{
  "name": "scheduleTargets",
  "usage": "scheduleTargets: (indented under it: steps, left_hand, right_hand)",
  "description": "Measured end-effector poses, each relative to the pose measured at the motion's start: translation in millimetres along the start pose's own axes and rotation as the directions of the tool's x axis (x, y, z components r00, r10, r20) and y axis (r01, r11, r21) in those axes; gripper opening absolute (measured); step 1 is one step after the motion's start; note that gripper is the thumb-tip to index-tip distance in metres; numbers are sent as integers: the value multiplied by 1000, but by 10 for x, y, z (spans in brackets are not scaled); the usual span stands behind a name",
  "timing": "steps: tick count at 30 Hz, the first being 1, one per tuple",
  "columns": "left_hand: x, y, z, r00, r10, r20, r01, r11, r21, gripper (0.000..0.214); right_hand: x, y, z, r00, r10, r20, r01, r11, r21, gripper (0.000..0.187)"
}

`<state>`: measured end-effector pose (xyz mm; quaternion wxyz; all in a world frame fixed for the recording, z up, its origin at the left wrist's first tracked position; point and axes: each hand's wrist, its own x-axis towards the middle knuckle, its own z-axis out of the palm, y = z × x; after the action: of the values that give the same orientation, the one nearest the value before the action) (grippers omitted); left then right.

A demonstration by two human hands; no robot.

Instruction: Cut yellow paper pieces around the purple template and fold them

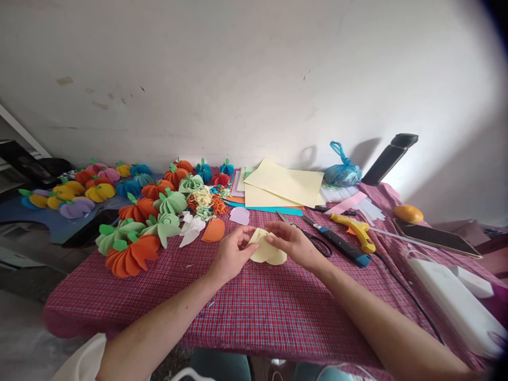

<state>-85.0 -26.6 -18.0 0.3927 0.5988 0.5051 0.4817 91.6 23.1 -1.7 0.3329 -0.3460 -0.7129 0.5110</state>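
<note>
Pale yellow paper cutouts (270, 255) with rounded lower edges are held between my two hands, just above the checked tablecloth. My left hand (234, 251) pinches their left side with thumb and fingers. On the other side, my right hand (292, 242) grips the upper right part, its thumb lying on the paper's face. How many layers there are I cannot tell. Beyond my hands lie a lilac paper cutout (239, 216) and, to the left, an orange paper cutout (213, 230). Black-handled scissors (317, 244) lie close to my right hand.
Many paper pumpkins (130, 256) crowd the left side. Pale yellow sheets (286, 182) lie at the back. On the right are a box cutter (343, 246), a yellow glue gun (359, 230) with its cord, a phone (440, 238), a white power bank-like box (452, 301) and a black bottle (389, 159).
</note>
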Motion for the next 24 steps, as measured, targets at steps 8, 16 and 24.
scheduleTargets:
  steps: [8, 16, 24]
  left_hand:
    - [15, 148, -118, 991, 33, -128, -40, 998, -57, 35]
    - [255, 140, -677, 496, 122, -860, -322, 945, -52, 28]
    - [279, 97, -746, 449, 57, -892, -331, 937, -107, 27]
  right_hand:
    - [13, 0, -63, 993, 115, 27, -116, 992, 48, 30]
    - [65, -17, -165, 979, 123, -162, -116, 992, 52, 22]
    - [245, -150, 14, 988, 155, -5, -145, 908, -392, 15]
